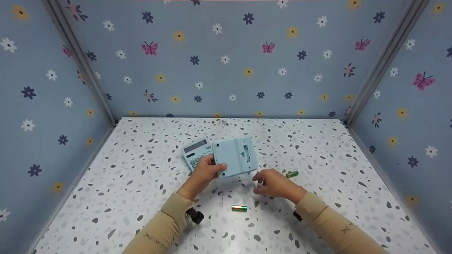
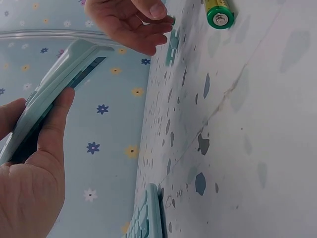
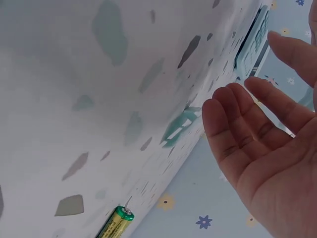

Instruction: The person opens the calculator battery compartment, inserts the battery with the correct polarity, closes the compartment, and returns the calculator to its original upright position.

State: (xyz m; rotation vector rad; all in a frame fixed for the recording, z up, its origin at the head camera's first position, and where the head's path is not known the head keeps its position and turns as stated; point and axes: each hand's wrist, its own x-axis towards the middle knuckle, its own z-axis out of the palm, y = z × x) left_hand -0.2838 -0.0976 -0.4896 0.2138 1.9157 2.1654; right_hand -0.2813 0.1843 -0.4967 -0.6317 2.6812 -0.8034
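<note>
My left hand [image 1: 206, 173] grips a light-blue calculator [image 1: 229, 158] turned back side up, thumb on its back and fingers beneath. A slot-shaped battery compartment [image 1: 246, 153] lies uncovered near its right end. Just right of it, my right hand [image 1: 277, 184] hovers over the table with loosely bent fingers and nothing between them. Below those fingers, a small teal battery cover [image 3: 181, 128] shows close over the tabletop, slightly blurred. A second light-blue calculator [image 1: 195, 150], keys up, lies partly behind the held one.
One green-and-gold battery [image 1: 239, 208] lies on the speckled white tabletop [image 1: 159, 218] in front of the hands. Another battery [image 1: 292, 174] lies beyond the right wrist. Flower-patterned panels [image 1: 226, 70] wall in the back and both sides.
</note>
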